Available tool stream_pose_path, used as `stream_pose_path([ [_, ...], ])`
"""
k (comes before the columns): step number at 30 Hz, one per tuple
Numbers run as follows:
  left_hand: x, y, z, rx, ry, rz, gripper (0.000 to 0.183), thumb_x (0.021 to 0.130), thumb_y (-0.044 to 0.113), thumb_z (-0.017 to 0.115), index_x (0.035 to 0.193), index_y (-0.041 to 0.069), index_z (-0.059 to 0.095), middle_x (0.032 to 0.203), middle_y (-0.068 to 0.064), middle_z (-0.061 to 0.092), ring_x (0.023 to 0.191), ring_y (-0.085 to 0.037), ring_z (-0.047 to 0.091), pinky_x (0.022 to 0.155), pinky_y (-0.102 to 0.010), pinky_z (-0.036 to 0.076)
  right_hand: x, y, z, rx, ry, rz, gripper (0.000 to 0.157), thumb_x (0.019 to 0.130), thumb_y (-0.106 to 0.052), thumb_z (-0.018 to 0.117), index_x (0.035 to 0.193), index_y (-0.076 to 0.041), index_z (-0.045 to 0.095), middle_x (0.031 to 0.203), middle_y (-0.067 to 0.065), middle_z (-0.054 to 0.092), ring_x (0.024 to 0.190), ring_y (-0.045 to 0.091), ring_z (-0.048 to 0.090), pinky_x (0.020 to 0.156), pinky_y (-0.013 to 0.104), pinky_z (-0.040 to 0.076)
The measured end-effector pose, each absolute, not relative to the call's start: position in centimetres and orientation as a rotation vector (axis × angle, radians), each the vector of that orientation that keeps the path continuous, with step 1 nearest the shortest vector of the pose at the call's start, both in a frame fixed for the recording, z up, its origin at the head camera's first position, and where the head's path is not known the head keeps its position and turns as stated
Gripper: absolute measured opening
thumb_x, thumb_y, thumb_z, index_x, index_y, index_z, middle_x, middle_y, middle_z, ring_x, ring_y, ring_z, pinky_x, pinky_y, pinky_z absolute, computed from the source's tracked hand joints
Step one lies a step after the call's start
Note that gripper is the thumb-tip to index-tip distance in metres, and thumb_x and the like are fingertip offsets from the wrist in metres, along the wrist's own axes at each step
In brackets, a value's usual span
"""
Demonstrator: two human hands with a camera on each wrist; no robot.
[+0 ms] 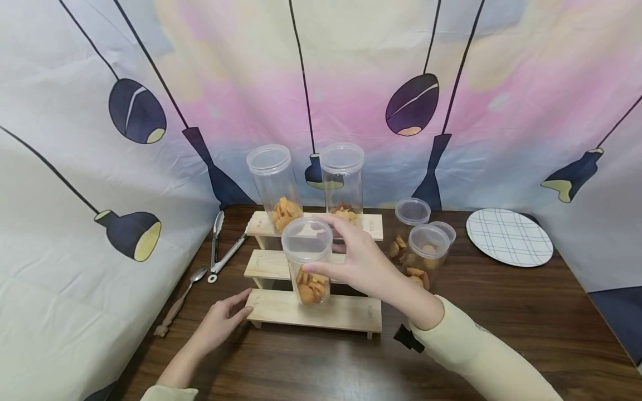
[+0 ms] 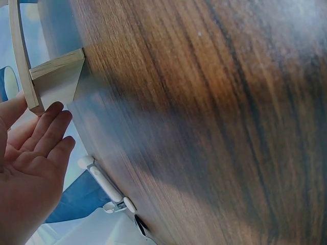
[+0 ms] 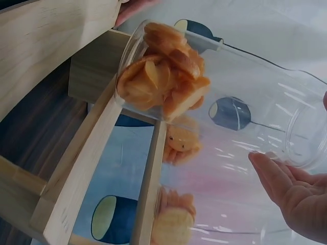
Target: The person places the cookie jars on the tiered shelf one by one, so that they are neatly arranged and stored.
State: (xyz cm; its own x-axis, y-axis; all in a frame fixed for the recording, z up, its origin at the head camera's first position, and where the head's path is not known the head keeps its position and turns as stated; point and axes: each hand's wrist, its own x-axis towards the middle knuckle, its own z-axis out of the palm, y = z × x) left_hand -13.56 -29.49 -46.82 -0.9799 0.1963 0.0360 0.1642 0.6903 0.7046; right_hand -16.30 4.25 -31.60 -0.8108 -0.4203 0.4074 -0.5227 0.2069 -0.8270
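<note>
My right hand (image 1: pixel 353 253) grips a clear lidded jar (image 1: pixel 307 245) around its upper part, with golden cookies (image 3: pixel 161 74) in its bottom. The jar stands upright at the front of a three-tier wooden rack (image 1: pixel 358 313), over the lowest shelf; whether its base touches cannot be told. At the rack's left end, my left hand (image 1: pixel 220 320) holds the lowest shelf's edge, thumb and fingers on either side of the board. Two similar jars, a left one (image 1: pixel 271 181) and a right one (image 1: pixel 343 181), stand on the top shelf with cookies inside.
Right of the rack are several shorter lidded jars (image 1: pixel 426 250) of cookies. A white checked plate (image 1: pixel 509 236) lies at the back right. Metal tongs (image 1: pixel 230 257) and a spoon (image 1: pixel 180 301) lie left. Printed cloth (image 1: pixel 241 72) hangs behind the wooden table (image 1: pixel 501 323).
</note>
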Motion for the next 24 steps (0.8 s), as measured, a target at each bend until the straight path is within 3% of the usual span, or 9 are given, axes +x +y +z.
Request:
stream_pose_path([
  [12,-13.5,-29.4,-46.8,0.292,2.837,1.191,0.052,0.097,0.028,0.060,0.136,-0.005,0.051,0.134,-0.020,0.053,0.124,-0.035,0.047,0.097,-0.052,0.040,-18.8,1.5,-32.1,0.875,-2.230,1.738,0.074,0.074,-0.036,0.084,0.138,-0.021,0.049,0.121,-0.001,0.058,0.105,0.013,0.060,0.083,0.023,0.051],
  [24,-13.5,-29.4,-46.6,0.296,2.834,1.184,0.052,0.097,0.027,0.060,0.136,-0.005,0.050,0.134,-0.021,0.052,0.124,-0.036,0.047,0.097,-0.052,0.041,-19.9,-0.5,-32.7,0.854,-2.210,1.748,0.077,0.075,-0.038,0.083,0.140,-0.016,0.048,0.129,0.007,0.055,0.114,0.026,0.056,0.086,0.028,0.050],
])
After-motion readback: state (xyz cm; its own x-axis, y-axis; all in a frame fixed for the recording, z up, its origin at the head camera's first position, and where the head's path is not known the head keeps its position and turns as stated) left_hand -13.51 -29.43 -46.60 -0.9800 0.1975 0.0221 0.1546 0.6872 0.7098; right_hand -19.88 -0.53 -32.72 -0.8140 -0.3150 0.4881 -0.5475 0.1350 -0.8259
